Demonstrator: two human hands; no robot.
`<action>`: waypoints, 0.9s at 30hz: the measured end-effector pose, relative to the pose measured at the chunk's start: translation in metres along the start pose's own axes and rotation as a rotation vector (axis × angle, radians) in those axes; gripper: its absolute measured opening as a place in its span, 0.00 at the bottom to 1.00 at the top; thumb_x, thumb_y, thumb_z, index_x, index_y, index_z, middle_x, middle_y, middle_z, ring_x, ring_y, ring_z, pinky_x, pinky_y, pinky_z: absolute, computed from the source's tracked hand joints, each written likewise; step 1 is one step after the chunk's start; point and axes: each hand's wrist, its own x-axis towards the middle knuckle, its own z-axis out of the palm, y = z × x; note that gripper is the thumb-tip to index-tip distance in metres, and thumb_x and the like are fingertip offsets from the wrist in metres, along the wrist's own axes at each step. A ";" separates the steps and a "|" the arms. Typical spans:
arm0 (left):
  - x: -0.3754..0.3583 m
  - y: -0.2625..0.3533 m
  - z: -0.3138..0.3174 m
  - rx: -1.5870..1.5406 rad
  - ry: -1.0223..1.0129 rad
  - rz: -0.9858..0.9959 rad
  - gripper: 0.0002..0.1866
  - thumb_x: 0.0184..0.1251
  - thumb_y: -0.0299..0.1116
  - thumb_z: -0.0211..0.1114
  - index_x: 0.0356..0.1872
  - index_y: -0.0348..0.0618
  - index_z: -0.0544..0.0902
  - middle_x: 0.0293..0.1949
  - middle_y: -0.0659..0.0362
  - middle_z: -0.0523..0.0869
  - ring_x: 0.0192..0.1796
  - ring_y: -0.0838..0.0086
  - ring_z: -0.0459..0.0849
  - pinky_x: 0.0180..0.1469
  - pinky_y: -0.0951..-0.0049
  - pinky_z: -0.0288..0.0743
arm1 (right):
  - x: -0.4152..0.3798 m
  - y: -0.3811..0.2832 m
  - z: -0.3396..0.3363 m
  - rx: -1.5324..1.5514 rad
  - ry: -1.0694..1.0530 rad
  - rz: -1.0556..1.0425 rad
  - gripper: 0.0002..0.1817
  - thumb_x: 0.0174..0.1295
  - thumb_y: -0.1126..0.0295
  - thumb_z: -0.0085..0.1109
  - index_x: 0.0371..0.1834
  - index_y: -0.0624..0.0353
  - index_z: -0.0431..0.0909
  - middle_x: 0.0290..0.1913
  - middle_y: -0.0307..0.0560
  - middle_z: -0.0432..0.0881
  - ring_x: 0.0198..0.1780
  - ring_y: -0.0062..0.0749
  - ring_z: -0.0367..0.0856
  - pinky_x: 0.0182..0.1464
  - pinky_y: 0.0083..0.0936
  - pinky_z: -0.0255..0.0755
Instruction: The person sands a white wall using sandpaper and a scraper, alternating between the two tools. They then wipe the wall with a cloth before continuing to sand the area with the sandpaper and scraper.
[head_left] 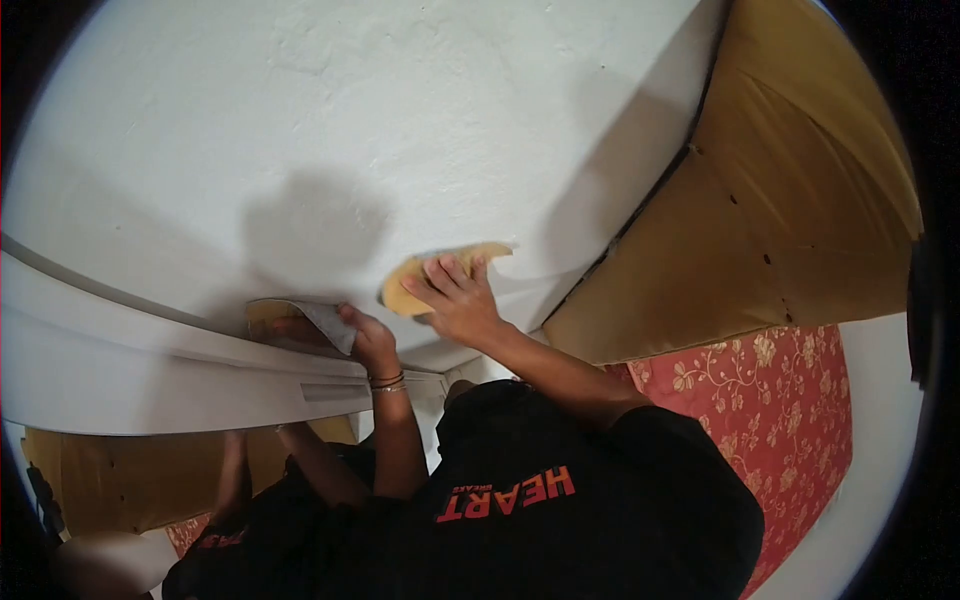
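My right hand [462, 302] presses a curved yellow sheet [405, 290] against the white wall [440, 120], its fingers bent over the sheet's face. Lower and to the left, my left hand [372, 340] grips the edge of a thin, bent sheet [325, 322] that looks grey on one side and tan on the other. Bracelets circle my left wrist. The left sheet lies close beside the edge of a mirror-like panel, and some of my left fingers are hard to make out.
A reflective panel [190, 380] along the left shows arms and a black shirt. At the right stands a brown padded panel [740, 220], with red floral fabric [770, 400] below it. My black shirt [600, 510] fills the bottom.
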 end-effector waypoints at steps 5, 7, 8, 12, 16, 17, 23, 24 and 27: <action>0.003 0.000 -0.008 0.053 -0.063 0.103 0.36 0.70 0.47 0.40 0.66 0.29 0.40 0.68 0.41 0.33 0.70 0.52 0.29 0.68 0.59 0.26 | 0.034 0.062 -0.070 -0.058 0.407 0.388 0.34 0.56 0.64 0.51 0.64 0.67 0.54 0.70 0.63 0.39 0.70 0.57 0.38 0.67 0.52 0.29; 0.007 0.011 -0.004 -0.010 0.049 0.077 0.34 0.71 0.45 0.40 0.65 0.28 0.42 0.68 0.40 0.38 0.71 0.52 0.37 0.68 0.60 0.33 | 0.070 0.074 -0.100 0.344 0.626 0.596 0.37 0.58 0.67 0.46 0.68 0.67 0.41 0.70 0.63 0.36 0.71 0.55 0.31 0.67 0.49 0.25; 0.004 0.006 -0.002 -0.013 0.049 0.078 0.34 0.71 0.45 0.40 0.65 0.28 0.42 0.68 0.40 0.38 0.71 0.52 0.37 0.68 0.60 0.33 | 0.081 0.080 -0.105 0.451 0.684 0.632 0.37 0.60 0.66 0.42 0.69 0.61 0.37 0.70 0.64 0.35 0.71 0.58 0.30 0.65 0.56 0.23; -0.016 -0.046 0.006 -0.076 -0.168 -0.074 0.37 0.69 0.51 0.36 0.66 0.33 0.36 0.67 0.40 0.28 0.69 0.48 0.26 0.67 0.51 0.25 | 0.051 0.035 -0.050 -0.015 0.372 0.309 0.37 0.44 0.64 0.56 0.64 0.50 0.60 0.65 0.62 0.52 0.68 0.57 0.46 0.62 0.63 0.34; -0.016 -0.040 0.003 -0.056 -0.207 -0.097 0.38 0.69 0.51 0.37 0.66 0.31 0.36 0.67 0.40 0.28 0.69 0.48 0.26 0.67 0.52 0.25 | -0.017 0.042 -0.022 0.041 0.087 0.199 0.33 0.37 0.64 0.58 0.56 0.45 0.70 0.61 0.59 0.58 0.66 0.58 0.51 0.60 0.66 0.38; -0.012 -0.033 0.001 -0.050 -0.207 -0.084 0.38 0.69 0.51 0.37 0.66 0.31 0.36 0.67 0.39 0.28 0.69 0.49 0.26 0.67 0.52 0.25 | -0.021 0.052 -0.023 0.022 0.114 0.225 0.32 0.38 0.65 0.58 0.55 0.44 0.70 0.62 0.58 0.58 0.66 0.59 0.51 0.60 0.66 0.38; -0.003 -0.007 -0.003 0.000 -0.104 0.009 0.37 0.69 0.49 0.37 0.65 0.29 0.37 0.67 0.38 0.30 0.70 0.48 0.28 0.67 0.51 0.26 | 0.081 0.061 -0.089 0.197 0.666 0.528 0.37 0.48 0.64 0.53 0.65 0.60 0.56 0.69 0.67 0.36 0.69 0.65 0.34 0.62 0.66 0.27; -0.007 -0.015 0.001 -0.047 -0.105 -0.028 0.37 0.69 0.49 0.37 0.65 0.29 0.37 0.67 0.38 0.30 0.70 0.48 0.28 0.67 0.51 0.26 | 0.086 0.050 -0.085 0.126 0.642 0.545 0.37 0.48 0.65 0.53 0.65 0.60 0.56 0.69 0.67 0.36 0.69 0.66 0.34 0.62 0.65 0.28; -0.010 -0.029 0.001 -0.036 -0.160 -0.066 0.37 0.69 0.49 0.37 0.66 0.30 0.37 0.67 0.39 0.30 0.69 0.47 0.28 0.67 0.51 0.26 | 0.019 0.011 -0.021 0.013 0.218 0.250 0.36 0.39 0.69 0.56 0.59 0.49 0.64 0.62 0.69 0.56 0.69 0.57 0.44 0.60 0.68 0.38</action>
